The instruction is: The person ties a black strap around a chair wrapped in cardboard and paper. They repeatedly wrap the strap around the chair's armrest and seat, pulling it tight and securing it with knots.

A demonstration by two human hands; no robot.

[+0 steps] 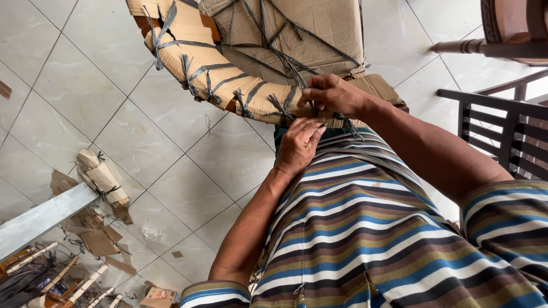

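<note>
Chair frame [228,80]: wood wrapped in matt brown cardboard, bound with dark plastic strapping [274,57]. Floor [114,102]: glossy, smooth ceramic tile. Shirt [365,228]: striped knit cloth.

The cardboard-wrapped curved chair frame [228,80], bound with dark plastic straps [282,105], rests tilted against my stomach, extending far left.

Bright, even daylight fills the view; the glossy pale tiled floor [171,148] carries a soft sheen without harsh glare. Shadows are faint. Focus is sharp throughout, with wide-angle stretching near the edges.
</note>
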